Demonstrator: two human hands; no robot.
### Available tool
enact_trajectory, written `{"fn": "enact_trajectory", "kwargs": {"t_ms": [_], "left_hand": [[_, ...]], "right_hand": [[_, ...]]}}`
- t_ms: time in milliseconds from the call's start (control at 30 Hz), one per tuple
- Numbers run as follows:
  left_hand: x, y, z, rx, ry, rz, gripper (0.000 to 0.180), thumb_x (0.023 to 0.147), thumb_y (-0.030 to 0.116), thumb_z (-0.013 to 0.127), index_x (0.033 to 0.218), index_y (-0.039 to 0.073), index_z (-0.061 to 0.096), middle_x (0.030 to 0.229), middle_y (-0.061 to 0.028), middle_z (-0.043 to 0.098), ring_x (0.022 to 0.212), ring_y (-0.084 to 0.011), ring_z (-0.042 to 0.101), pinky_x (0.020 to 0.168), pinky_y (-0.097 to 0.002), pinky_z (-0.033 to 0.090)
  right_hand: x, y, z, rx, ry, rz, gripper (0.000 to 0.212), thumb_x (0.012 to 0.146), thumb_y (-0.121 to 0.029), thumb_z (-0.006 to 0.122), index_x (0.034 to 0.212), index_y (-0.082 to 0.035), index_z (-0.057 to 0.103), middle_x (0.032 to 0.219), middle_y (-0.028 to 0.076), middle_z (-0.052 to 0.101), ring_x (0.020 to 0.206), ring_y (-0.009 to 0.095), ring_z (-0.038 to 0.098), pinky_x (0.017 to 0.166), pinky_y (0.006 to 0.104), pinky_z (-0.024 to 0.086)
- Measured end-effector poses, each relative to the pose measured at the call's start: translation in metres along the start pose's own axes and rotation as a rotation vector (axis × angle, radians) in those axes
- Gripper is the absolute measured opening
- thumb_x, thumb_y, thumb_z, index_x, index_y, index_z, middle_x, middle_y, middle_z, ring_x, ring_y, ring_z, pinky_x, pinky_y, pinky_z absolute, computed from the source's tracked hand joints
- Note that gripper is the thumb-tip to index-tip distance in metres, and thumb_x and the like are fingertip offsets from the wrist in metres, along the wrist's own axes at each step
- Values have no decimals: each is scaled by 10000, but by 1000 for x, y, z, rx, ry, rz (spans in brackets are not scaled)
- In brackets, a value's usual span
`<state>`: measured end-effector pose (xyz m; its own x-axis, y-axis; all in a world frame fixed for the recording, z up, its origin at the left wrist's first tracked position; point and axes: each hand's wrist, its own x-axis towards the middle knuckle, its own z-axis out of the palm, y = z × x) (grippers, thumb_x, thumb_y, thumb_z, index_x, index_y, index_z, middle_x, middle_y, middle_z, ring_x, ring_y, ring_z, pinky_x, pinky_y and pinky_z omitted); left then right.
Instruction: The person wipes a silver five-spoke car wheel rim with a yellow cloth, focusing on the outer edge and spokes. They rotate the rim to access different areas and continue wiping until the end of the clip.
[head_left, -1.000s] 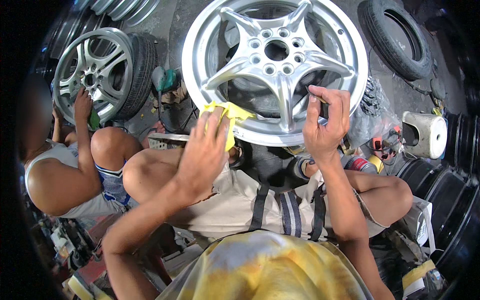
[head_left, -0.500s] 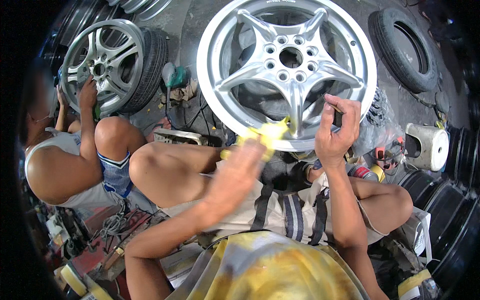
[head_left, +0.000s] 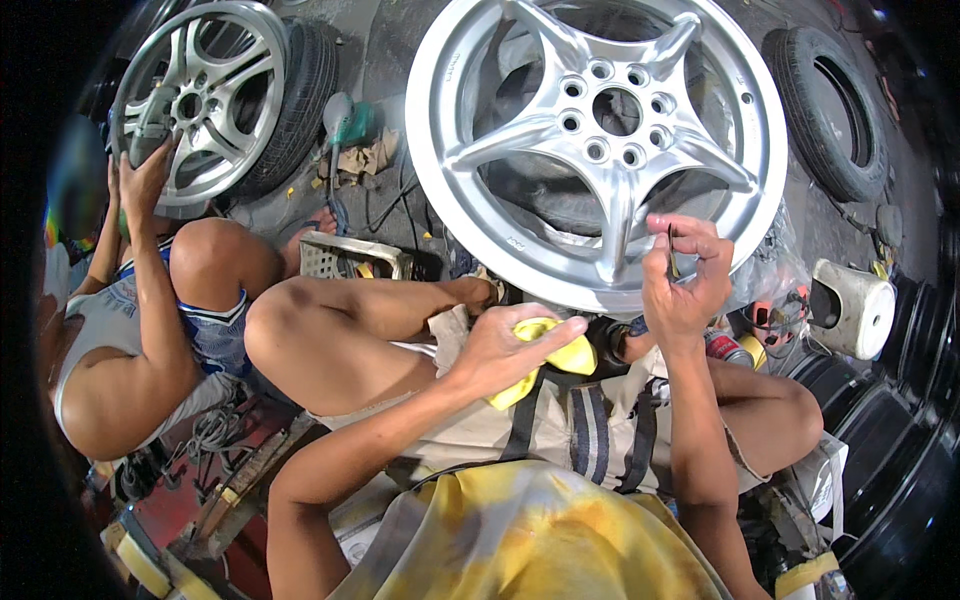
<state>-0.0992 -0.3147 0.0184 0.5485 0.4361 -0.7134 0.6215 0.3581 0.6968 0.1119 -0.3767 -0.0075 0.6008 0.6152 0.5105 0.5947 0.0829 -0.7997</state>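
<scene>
A silver five-spoke alloy wheel (head_left: 622, 190) stands tilted in front of my knees. My left hand (head_left: 497, 352) is closed around a crumpled yellow cloth (head_left: 570, 358), above my lap and just short of the wheel's near rim. Close to the lower right part of the rim, my right hand (head_left: 688, 275) pinches a thin, small dark piece (head_left: 673, 250) between thumb and fingers. What this piece is, I cannot make out. The wheel's face shows a round centre hole ringed by several bolt holes.
At the left a co-worker (head_left: 150, 330) holds a grey object against another silver wheel (head_left: 245, 110) beside a tyre. A green power tool (head_left: 347, 122), a plastic crate (head_left: 355, 255) and cables lie between us. To the right are a loose tyre (head_left: 825, 115), a white stool (head_left: 853, 308) and a can (head_left: 727, 348).
My left hand has drawn the yellow cloth off the wheel's rim and back over my lap. My right hand stays near the rim. The co-worker's hands have shifted on the other wheel.
</scene>
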Motion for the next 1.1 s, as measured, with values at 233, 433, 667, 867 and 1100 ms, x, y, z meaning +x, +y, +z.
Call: {"fn": "enact_trajectory", "kwargs": {"t_ms": [233, 433, 667, 867, 1100], "left_hand": [[15, 0, -19, -86, 27, 53, 358, 963, 308, 724, 1102, -21, 741, 943, -13, 737, 831, -49, 627, 751, -225, 511], [10, 52, -103, 133, 73, -112, 345, 965, 335, 715, 1066, 6, 734, 873, -45, 726, 738, -62, 640, 655, -222, 515], [105, 90, -190, 677, 606, 355, 722, 904, 645, 603, 1091, -44, 714, 826, -209, 722, 810, -326, 721, 800, -427, 544], [144, 89, -157, 494, 852, 487, 593, 908, 566, 617, 1009, -4, 745, 845, -234, 729, 875, -419, 708, 828, -477, 525], [132, 87, -148, 455, 852, 497, 572, 930, 536, 606, 945, -21, 733, 789, -246, 702, 797, -424, 688, 768, -484, 509]], "right_hand": [[-6, 1, -2, -105, -66, -3, 284, 743, 87, 709, 853, -48, 485, 748, 96, 574, 693, 257, 609, 631, 339, 493], [5, -8, -3, -123, -127, -55, 263, 724, 41, 778, 888, -28, 584, 775, 96, 591, 761, 281, 626, 666, 351, 507], [10, -27, -9, -63, -443, 15, 273, 760, 12, 785, 1000, -34, 665, 978, 124, 665, 853, 298, 652, 750, 379, 532], [-4, -49, -21, -184, -726, -132, 262, 734, -2, 761, 979, -16, 666, 1092, 84, 660, 985, 263, 603, 849, 389, 476], [-5, -67, -20, -288, -917, -25, 350, 742, -17, 744, 1081, 9, 664, 1029, 98, 574, 1001, 291, 563, 853, 406, 506]]}}
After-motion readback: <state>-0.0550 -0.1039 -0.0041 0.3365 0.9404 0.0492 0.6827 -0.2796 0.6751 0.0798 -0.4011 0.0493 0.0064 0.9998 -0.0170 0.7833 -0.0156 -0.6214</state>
